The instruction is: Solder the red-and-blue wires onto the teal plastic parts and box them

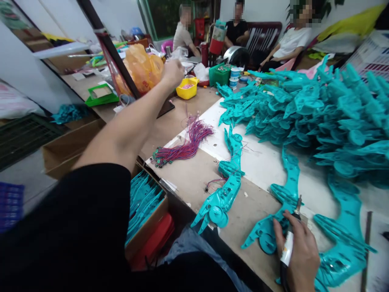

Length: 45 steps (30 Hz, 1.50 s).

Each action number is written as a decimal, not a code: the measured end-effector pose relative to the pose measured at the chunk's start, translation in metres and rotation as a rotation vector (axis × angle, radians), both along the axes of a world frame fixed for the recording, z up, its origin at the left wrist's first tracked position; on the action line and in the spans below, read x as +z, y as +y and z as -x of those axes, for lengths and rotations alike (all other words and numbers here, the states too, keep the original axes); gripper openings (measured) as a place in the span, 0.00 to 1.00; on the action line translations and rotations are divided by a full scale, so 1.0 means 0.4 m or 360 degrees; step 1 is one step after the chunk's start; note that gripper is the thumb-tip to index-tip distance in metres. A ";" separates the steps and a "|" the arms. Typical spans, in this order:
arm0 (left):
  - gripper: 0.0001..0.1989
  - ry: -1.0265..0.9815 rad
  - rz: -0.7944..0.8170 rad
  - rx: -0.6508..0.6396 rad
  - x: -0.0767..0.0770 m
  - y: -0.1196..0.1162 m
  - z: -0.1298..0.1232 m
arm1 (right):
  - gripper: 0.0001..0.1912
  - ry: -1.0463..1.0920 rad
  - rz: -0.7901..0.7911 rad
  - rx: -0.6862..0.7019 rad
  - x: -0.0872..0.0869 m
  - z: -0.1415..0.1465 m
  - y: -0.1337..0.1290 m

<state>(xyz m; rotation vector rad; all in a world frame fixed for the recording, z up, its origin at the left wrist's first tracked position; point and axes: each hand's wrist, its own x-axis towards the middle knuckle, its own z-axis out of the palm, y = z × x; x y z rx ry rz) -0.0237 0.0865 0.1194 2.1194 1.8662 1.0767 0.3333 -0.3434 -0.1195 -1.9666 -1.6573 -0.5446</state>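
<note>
My left hand (174, 73) is stretched far out across the bench, just above and left of a yellow tub (186, 91) with small pink bits in it. Its fingers look curled; whatever they hold, if anything, is hidden. In my right hand (304, 249) is a soldering iron (287, 247), with a white-and-black handle and its metal tip pointing away from me. That hand's fingers also rest against a turquoise plastic shell (287, 178). A second shell (232, 182) with thin wires lies to its left, a third (346, 215) to its right.
A bundle of red-and-blue wires (185, 146) lies on the bench. Many turquoise shells are heaped (319, 105) at the back right. A dark post (112, 48) rises at the left, beside an orange bag (139, 67). Below the edge stands a carton (158, 217) of turquoise parts. Several people sit beyond.
</note>
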 end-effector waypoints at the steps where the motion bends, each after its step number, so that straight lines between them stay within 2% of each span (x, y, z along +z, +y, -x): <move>1: 0.17 -0.0020 -0.0056 0.0090 -0.005 -0.006 -0.006 | 0.21 -0.0015 -0.0010 0.0008 0.001 0.000 0.000; 3: 0.16 -0.0057 -0.0193 0.0175 -0.010 -0.013 -0.023 | 0.21 -0.0027 -0.0028 0.0018 0.001 0.000 0.001; 5: 0.14 -0.0048 -0.0264 0.0136 -0.011 -0.017 -0.044 | 0.21 -0.0035 -0.0052 0.0019 0.001 0.001 0.001; 10: 0.09 -0.0084 -0.0243 0.0161 0.002 -0.026 -0.076 | 0.20 -0.0022 -0.0044 -0.0009 0.006 0.004 -0.002; 14: 0.15 -0.0220 -0.0457 0.0325 0.023 -0.035 -0.075 | 0.21 -0.0029 -0.0012 0.0028 0.017 0.011 -0.003; 19: 0.17 -0.0191 -0.0170 0.0260 0.004 -0.063 -0.077 | 0.23 -0.0059 -0.0021 0.0053 0.023 0.021 -0.005; 24: 0.16 -0.0235 -0.0230 0.0317 0.012 -0.078 -0.061 | 0.23 -0.0072 0.0005 0.0079 0.024 0.021 -0.005; 29: 0.13 -0.0180 -0.0040 0.0196 0.029 -0.077 -0.054 | 0.21 -0.0026 0.0024 0.0104 0.023 0.016 -0.006; 34: 0.12 -0.0101 -0.0088 0.0216 0.038 -0.088 -0.066 | 0.21 -0.0017 0.0024 0.0116 0.024 0.017 -0.012; 37: 0.12 -0.0095 -0.0055 0.0205 0.039 -0.114 -0.057 | 0.20 -0.0052 -0.0043 0.0073 0.033 0.015 -0.015; 41: 0.15 -0.0130 -0.0045 0.0212 0.039 -0.139 -0.015 | 0.17 -0.0104 -0.0212 0.0095 0.063 0.009 -0.014; 45: 0.09 -0.0139 -0.0065 0.0234 0.036 -0.131 0.027 | 0.14 -0.0165 -0.0394 0.0115 0.098 0.003 -0.008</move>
